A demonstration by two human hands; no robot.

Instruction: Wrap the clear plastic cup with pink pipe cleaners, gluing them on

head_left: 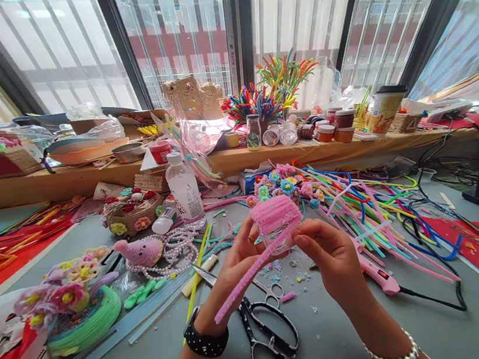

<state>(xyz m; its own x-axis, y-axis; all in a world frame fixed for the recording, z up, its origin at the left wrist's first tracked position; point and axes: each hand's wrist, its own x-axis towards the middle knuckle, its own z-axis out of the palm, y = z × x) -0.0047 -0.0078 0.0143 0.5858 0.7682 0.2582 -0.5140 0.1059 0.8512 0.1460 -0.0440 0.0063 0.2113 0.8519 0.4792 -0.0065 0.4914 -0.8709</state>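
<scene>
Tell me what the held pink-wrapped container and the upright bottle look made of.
Wrapping: fuzzy, probably chenille stems, given the ridged rows. Container: clear, glossy plastic or glass; can't tell which. Bottle: likely plastic, see-through and shiny, with an opaque cap.

Clear container (269, 237), just below frame centre, tilted, its upper portion banded with fuzzy pink rows (275, 215); a straight pink strand (246, 281) slants lower left.

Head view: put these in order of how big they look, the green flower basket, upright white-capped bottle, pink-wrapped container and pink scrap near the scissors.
1. Green flower basket
2. White-capped bottle and pink-wrapped container: too alike to rank; the container is nearer the camera
3. Pink scrap
</scene>
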